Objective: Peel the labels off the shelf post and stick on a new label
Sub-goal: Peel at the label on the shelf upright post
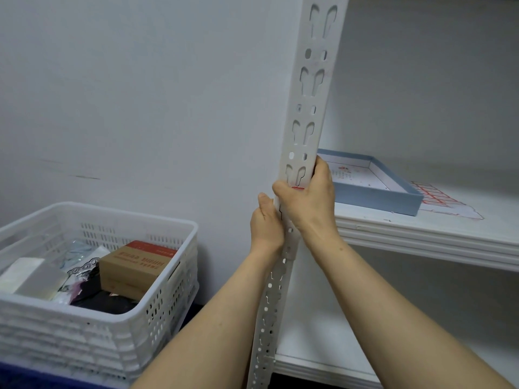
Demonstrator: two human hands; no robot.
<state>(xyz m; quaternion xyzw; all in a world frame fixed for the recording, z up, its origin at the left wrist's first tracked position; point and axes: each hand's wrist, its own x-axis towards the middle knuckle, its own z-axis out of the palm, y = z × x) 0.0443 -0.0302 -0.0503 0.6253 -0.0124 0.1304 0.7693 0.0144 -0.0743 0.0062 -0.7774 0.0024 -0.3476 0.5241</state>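
A: Nearest us, at the bottom of the frame, two bare forearms rise from the lower edge toward the centre. What do they end in?

B: The left hand [265, 223] and the right hand [307, 200]. Both are on the white perforated metal shelf post [311, 94], which runs from bottom centre to the top edge and leans slightly right.

A: How does each hand grasp it?

B: The right hand is the upper one. Its fingers curl round the post's right edge and its thumb lies across the front face. The left hand sits just below, touching the right. Its palm is against the left edge and its thumb points up. Its fingers pass behind the post and out of sight, so it appears to clasp the post.

A: And the label?

B: A small red-edged label [298, 188] shows as a sliver on the post's front, just beside the right thumb, at centre frame. That hand covers most of it.

A: And the surroundings?

B: At lower left is a white slotted plastic basket [174, 290] holding a brown cardboard box [134, 268] and assorted packets. At right, a white shelf board [421, 240] carries a shallow pale-blue cardboard tray [379, 199]. Just to the tray's right, a sheet of red-bordered labels [441, 196] lies flat. A plain pale wall [140, 94] fills the upper left.
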